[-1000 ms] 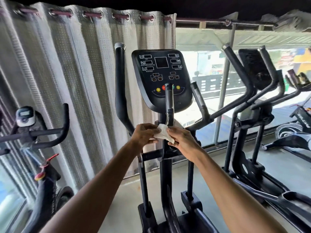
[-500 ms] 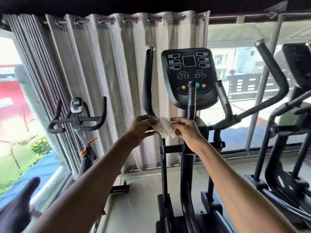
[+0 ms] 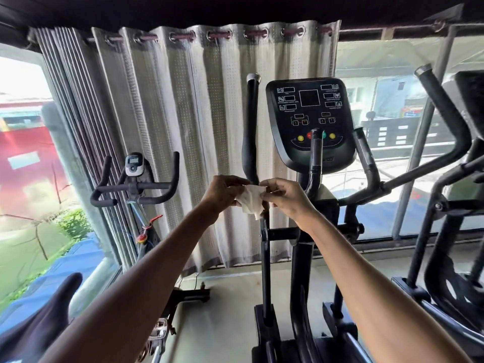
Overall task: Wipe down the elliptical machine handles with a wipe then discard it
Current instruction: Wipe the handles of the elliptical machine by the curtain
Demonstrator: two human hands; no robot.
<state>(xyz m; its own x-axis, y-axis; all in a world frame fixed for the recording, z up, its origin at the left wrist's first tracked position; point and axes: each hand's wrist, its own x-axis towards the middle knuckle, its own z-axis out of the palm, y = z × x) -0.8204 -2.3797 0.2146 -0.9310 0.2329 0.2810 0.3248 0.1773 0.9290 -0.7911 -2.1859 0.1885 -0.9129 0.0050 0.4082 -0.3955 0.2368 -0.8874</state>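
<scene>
While the left hand (image 3: 222, 192) and right hand (image 3: 285, 197) both pinch the white wipe (image 3: 251, 203) between them, no handle is being rubbed. Left hand: fingers curled, thumb and fingertips nipping the wipe's left edge. Right hand: same pinch on the right edge, other fingers loosely bent. The wipe is crumpled, with its lower corner hanging below the hands. It is held in front of the lower stretch of the tall left handle (image 3: 251, 142); cannot tell if it touches the bar. Likely reason for the two-hand hold: opening or refolding the wipe for a fresh face before wrapping a handle. Short centre grip (image 3: 315, 163) is just up-right of the right hand, under the console (image 3: 310, 108). Right grip (image 3: 364, 153) is further right, apart. Curtain (image 3: 196, 127) is behind the hands, and the exercise bike (image 3: 136, 184) is well left of the left hand. No bin in view, so the discard step looks some way off.
</scene>
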